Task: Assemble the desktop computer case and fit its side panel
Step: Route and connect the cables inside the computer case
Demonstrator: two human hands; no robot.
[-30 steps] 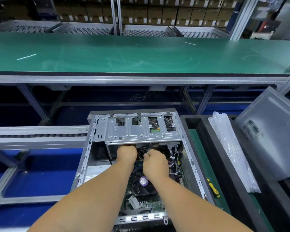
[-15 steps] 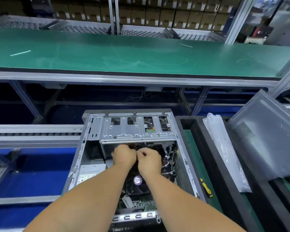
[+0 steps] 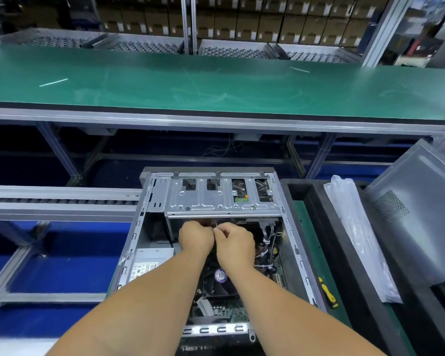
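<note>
Hands drawn together since a second ago: left hand [image 3: 196, 237] fisted, contents unclear; right hand [image 3: 233, 242] pinching thin white tie [image 3: 217, 225]; side panel [image 3: 419, 209] unfitted.

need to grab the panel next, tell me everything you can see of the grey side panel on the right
The side panel is a flat sheet of grey metal, as it looks, with a slightly sheened face and a patch of fine vent holes near its left part. It is off the computer case, which lies open to its left. It leans tilted at the right edge of the view, its lower edge down by the black tray, beside a clear plastic bag. Neither hand touches it; its right side is cut off by the frame.
</note>
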